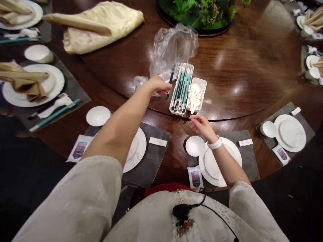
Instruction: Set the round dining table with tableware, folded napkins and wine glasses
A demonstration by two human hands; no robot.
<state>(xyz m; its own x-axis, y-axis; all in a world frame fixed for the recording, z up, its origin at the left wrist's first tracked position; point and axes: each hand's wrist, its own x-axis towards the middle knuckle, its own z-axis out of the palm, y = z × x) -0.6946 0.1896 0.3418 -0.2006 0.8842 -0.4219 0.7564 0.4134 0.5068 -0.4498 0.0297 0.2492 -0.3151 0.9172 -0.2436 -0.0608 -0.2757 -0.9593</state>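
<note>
Left hand (pixel 157 84) reaching across lazy Susan (pixel 234 77), fingers pinched shut on black chopstick (pixel 171 82), just beside white caddy (pixel 181 89) packed with black-and-teal chopsticks. Right hand (pixel 202 127) hovering empty, fingers half open and loosely curled, near caddy's front corner, above white plates (pixel 219 164). White spoons (pixel 195 95) lying in white tray (pixel 200 89), touching caddy. Crumpled plastic bag (pixel 174 47) resting behind.

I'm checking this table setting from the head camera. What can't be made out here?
Head view:
- White plate: mostly hidden by the left forearm.
- Black chopstick: the left hand hides whether it is held.
- Table greenery: cut off by the top edge.
- Paper packet: print too small to read.
</note>
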